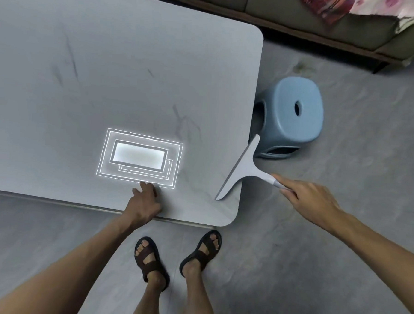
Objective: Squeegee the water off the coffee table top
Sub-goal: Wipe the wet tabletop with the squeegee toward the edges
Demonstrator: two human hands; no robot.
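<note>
The right hand (311,200) is gripping the pale grey T-shaped plastic squeegee (242,169) at the grey stone-look counter (109,79) right edge; the left hand (145,201) is resting released on the top; no water is discernible, so the stroke is seemingly finishing.

Domestic living room. Indicators: a low grey bench (123,80) with rounded corners; an upholstered sofa (304,15) behind the bench, draped with patterned cloth (367,6); a blue plastic stool (292,115) beside the bench; grey tiled floor (341,236).
</note>
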